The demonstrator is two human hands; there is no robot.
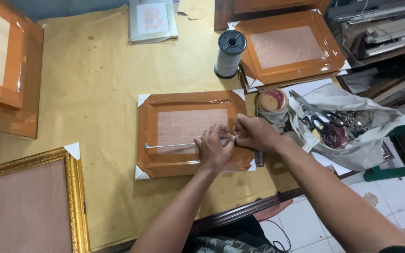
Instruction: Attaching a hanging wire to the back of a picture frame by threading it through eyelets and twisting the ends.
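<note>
Face-down picture frame [191, 133] at table [104, 84] centre, taped brown and plastic-wrapped, judged light, rigid and slippery, best gripped by its edges; left hand [214, 147] and right hand [254, 132] both pinch the thin hanging cord [169, 145] near its right end.

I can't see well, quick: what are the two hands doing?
Left hand: closed, pinching the wire on the frame back.
Right hand: closed, pinching the wire's end.
</note>
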